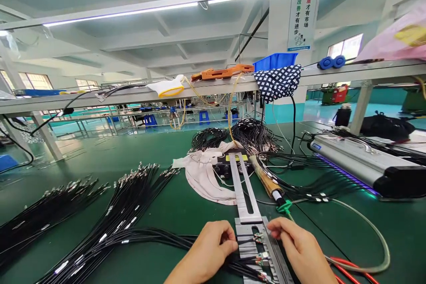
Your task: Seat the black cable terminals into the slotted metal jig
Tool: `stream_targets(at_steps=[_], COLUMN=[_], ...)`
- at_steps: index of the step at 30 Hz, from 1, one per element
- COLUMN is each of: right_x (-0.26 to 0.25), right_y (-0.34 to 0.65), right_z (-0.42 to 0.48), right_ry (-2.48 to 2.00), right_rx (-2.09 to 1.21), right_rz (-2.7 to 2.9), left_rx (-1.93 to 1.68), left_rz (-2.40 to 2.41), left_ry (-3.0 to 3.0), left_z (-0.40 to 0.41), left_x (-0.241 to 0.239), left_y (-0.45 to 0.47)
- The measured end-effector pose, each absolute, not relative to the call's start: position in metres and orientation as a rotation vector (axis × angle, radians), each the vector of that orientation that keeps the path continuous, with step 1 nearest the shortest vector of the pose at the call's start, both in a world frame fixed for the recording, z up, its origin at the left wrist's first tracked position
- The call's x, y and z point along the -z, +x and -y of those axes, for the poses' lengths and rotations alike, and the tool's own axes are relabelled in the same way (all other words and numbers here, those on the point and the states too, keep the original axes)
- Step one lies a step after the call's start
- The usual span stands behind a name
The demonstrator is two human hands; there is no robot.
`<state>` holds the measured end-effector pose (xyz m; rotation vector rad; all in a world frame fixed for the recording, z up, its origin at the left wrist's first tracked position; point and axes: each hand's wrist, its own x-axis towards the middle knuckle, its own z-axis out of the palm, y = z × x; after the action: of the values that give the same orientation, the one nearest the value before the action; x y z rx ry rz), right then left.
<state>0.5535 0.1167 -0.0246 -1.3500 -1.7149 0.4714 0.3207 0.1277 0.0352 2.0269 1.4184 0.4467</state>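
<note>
My left hand [209, 248] is curled at the left side of a long metal jig [248, 213], fingers closed over black cables [159, 235] that run into it. Several cable ends with small metal connectors [261, 257] lie across the jig's slots. My right hand [297, 246] is at the jig's right edge, fingertips pinched at a connector end near the top slot. A soldering iron with a wooden handle [266, 179] lies just beyond, pointing toward the jig.
Large fanned bundles of black cables [109, 217] lie on the green bench at left. A white cloth [203, 173], a small black box [229, 164], more cable bundles [249, 135] and a long grey lamp unit [359, 164] sit beyond. An overhead shelf [206, 88] carries bins.
</note>
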Motion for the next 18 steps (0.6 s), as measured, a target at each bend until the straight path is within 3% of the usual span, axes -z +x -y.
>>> stream_targets(at_steps=[11,18], right_x=[0.021,0.029], right_y=[0.546,0.556], right_z=[-0.111,-0.113], right_ry=[-1.331,-1.302], right_rx=[-0.514,-0.629], right_rz=[1.737,1.801], left_rx=[-0.186,-0.322], left_rz=[-1.331,-1.215], left_ry=[2.112,2.148], left_z=[-0.113,-0.115], left_x=[-0.053,-0.032], left_y=[0.312,0.304])
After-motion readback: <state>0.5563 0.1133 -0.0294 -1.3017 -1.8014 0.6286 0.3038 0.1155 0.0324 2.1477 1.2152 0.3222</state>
